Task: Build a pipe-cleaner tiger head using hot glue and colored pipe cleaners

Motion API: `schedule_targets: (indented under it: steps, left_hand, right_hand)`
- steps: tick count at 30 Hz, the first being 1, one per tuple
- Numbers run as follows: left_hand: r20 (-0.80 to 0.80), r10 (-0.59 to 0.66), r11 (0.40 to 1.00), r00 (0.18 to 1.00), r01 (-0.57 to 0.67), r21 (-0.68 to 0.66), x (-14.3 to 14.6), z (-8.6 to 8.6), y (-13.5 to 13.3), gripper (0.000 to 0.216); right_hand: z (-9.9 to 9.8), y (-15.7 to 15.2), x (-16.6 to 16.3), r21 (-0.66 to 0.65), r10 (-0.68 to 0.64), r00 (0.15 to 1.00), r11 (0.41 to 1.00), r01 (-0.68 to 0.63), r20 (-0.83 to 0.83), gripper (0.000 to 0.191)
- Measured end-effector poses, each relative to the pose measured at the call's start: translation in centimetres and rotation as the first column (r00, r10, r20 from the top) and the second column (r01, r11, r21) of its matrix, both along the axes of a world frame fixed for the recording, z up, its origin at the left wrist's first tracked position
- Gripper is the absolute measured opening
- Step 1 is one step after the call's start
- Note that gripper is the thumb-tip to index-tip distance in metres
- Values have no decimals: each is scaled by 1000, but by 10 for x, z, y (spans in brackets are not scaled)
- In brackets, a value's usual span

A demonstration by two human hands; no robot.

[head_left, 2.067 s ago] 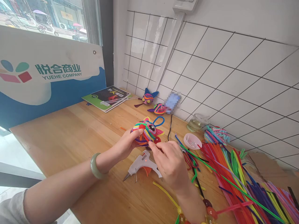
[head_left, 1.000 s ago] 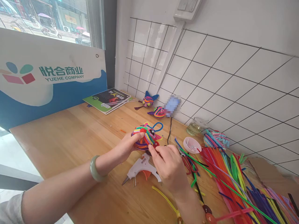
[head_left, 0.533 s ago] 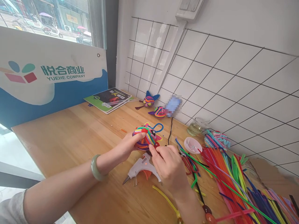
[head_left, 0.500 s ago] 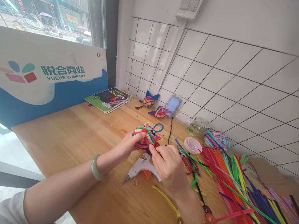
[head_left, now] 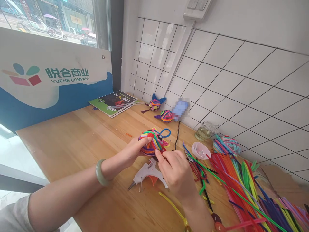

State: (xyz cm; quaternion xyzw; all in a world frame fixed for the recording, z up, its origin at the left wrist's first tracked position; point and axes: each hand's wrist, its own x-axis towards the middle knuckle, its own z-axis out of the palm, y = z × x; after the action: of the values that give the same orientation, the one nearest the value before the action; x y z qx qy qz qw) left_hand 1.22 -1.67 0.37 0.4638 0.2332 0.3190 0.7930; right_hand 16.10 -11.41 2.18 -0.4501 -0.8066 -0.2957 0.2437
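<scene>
My left hand, with a jade-green bangle on its wrist, holds a round striped pipe-cleaner ornament above the table. Its thumb presses on top beside a red spot; the other fingers are hidden underneath. The ornament has a blue loop, yellow-and-pink points and a dark shiny eye. My right hand is curled, with its index fingertip on the ornament's lower edge near a red round piece. Whether it pinches something small there is hidden. Below both hands lies a white glue gun with an orange trigger, partly covered by my right hand.
Two similar ornaments and a blurred-out phone sit by the tiled wall. A book lies at the back left. Rightward are a pink bowl, a glass jar, red-handled scissors and many loose pipe cleaners.
The whole view has shifted slightly, so everything sits a little further right. Both hands keep the same hold on the ornament.
</scene>
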Motion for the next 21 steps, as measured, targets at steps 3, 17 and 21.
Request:
schedule_targets:
  steps: [3,17,21]
  left_hand:
    - [-17,20,1000,1000,-20,-16,0,-2,0,38]
    - [-73,185,969,980,-170,177,-1,3,2,39]
    - [-128,320,909,939,-267,319,-3,7,-1,40]
  right_hand:
    - [1,0,-1,-2,-8,1000,1000,8,-12,24]
    - [1,-1,1,-55,18,1000,998,-19,-10,26]
    - [-5,-1,4,-35,30,1000,999,-30,-6,30]
